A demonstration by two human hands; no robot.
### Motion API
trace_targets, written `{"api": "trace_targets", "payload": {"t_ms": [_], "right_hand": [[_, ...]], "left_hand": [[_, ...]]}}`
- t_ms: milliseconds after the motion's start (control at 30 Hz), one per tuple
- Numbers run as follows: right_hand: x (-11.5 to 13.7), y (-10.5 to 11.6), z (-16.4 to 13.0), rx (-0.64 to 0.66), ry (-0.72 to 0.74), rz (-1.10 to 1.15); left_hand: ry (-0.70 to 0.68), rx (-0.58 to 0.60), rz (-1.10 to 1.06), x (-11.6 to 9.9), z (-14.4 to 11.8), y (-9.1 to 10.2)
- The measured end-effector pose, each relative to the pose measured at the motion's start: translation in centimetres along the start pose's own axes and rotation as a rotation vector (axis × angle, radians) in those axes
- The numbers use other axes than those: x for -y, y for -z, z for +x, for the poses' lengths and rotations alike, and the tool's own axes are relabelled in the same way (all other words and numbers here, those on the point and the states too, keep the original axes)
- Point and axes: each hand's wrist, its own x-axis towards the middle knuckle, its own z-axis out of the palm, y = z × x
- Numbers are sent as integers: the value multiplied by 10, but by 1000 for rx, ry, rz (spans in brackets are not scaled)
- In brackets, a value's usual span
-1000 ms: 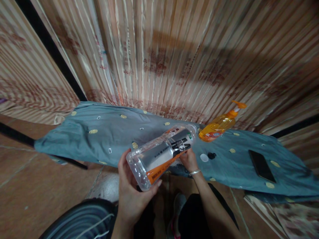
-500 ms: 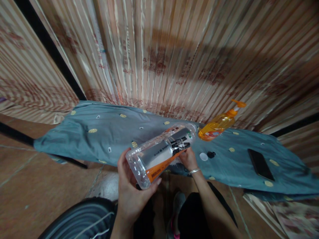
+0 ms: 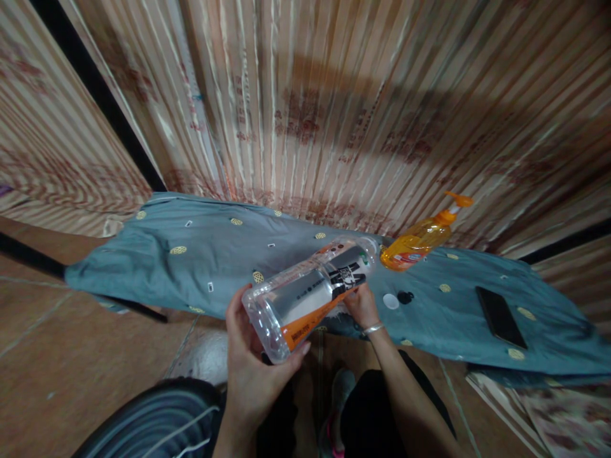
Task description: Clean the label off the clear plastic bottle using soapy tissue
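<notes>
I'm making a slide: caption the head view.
Left hand grips a clear bottle at its base, right hand against its side, orange pump bottle nearby.

Your left hand comes up from the lower edge, bent into a wide C-shaped grip. Its thumb stretches out toward your right, tip raised, while one finger curves up on the opposite side; the others are mostly hidden. Your left wrist runs roughly in line with the hand. Your bare right forearm slants forward and inward from the lower right. Your right hand reaches farther ahead than your left, the two apart; its fingertips are out of sight, so you cannot tell how they close.
</notes>
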Motion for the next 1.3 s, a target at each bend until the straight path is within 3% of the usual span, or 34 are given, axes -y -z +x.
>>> {"api": "trace_targets", "payload": {"t_ms": [333, 500, 833, 1167, 1300], "right_hand": [[0, 1, -1, -26, 45, 17], [0, 2, -1, -18, 36, 8], [1, 2, -1, -11, 23, 17], [-7, 1, 0, -37, 60, 2], [-7, 1, 0, -26, 47, 0]], "left_hand": [[-36, 4, 72, 6, -2, 5], [-12, 87, 110, 7, -2, 9], [-124, 106, 136, 7, 0, 10], [-3, 74, 97, 5, 1, 9], [-36, 89, 111, 7, -1, 10]]}}
